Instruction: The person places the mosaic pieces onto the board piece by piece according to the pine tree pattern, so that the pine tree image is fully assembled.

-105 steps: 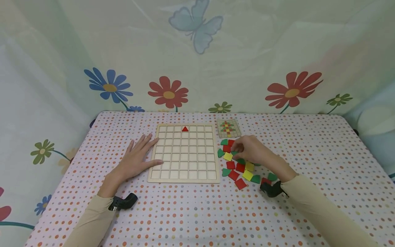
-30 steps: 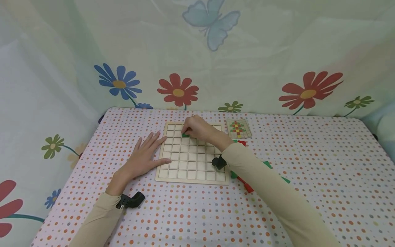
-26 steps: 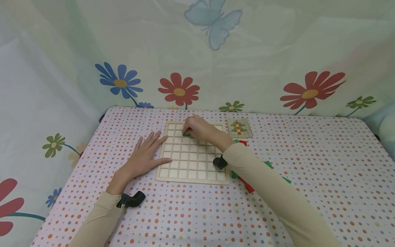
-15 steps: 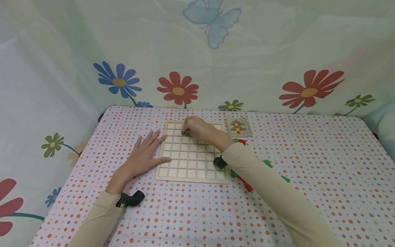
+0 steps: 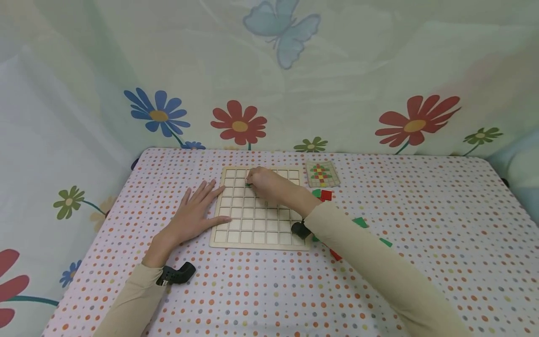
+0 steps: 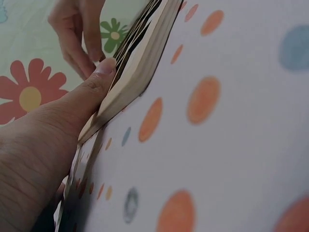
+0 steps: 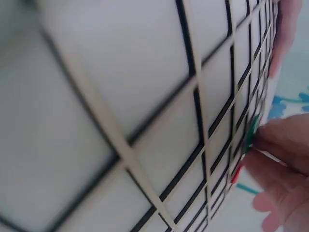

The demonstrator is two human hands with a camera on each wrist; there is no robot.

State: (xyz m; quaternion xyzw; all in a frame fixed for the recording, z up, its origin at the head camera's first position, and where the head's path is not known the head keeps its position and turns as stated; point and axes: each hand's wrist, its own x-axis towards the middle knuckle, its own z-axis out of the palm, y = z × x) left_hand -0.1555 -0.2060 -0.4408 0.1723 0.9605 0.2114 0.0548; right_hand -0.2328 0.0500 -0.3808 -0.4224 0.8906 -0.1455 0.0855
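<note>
A square wooden grid board (image 5: 236, 225) lies on the table. My left hand (image 5: 191, 213) rests at its left side, fingers spread and straight, with the thumb over the rim; the left wrist view shows that thumb (image 6: 89, 92) on the board's edge. Over the upper part of the grid, my right hand (image 5: 275, 189) holds a small green tile (image 7: 251, 133) at its fingertips, low against the second row of cells. Beside it, a red tile (image 7: 236, 173) sits in the board's top row. In the head view the hand covers much of the green tile.
A pattern card (image 5: 330, 180) with a coloured tree lies beyond the board's right corner. Several loose tiles, such as a red one (image 5: 326, 195) and a green one (image 5: 360, 222), lie right of the board, partly hidden by the right sleeve (image 5: 370, 257).
My right hand has gone from the loose tiles to the board with a green tile. Over the last half second it has shifted slightly nearer. The left hand stays at the board's edge.
</note>
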